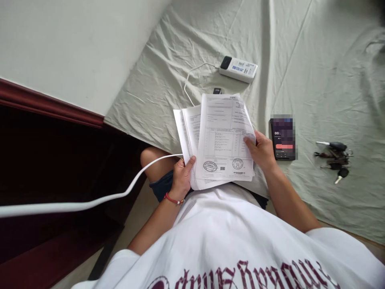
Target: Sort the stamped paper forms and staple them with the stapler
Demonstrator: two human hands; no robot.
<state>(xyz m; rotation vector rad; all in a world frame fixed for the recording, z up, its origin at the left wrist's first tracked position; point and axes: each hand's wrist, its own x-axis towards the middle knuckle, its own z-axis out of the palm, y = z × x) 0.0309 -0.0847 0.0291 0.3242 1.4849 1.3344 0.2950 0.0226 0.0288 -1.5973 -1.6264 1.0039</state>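
Note:
Over my lap, at the near edge of the cloth, I hold printed papers in both hands. My left hand (182,173) grips a stack of sheets (190,128) by its lower left edge, thumb on top. Between thumb and fingers, my right hand (262,149) pinches the right edge of the front printed sheet (224,140). That sheet carries a table of text, two round stamps near its bottom and a small square code. It overlaps the stack, which shows to its left. My right fingers are mostly hidden behind the paper.
A white power bank (239,69) with a white cable (192,70) lies beyond the papers, near a small black object (217,91). A phone (282,138) and a bunch of keys (335,154) rest to the right on the wrinkled cloth (313,84). Another white cable (120,194) crosses at left.

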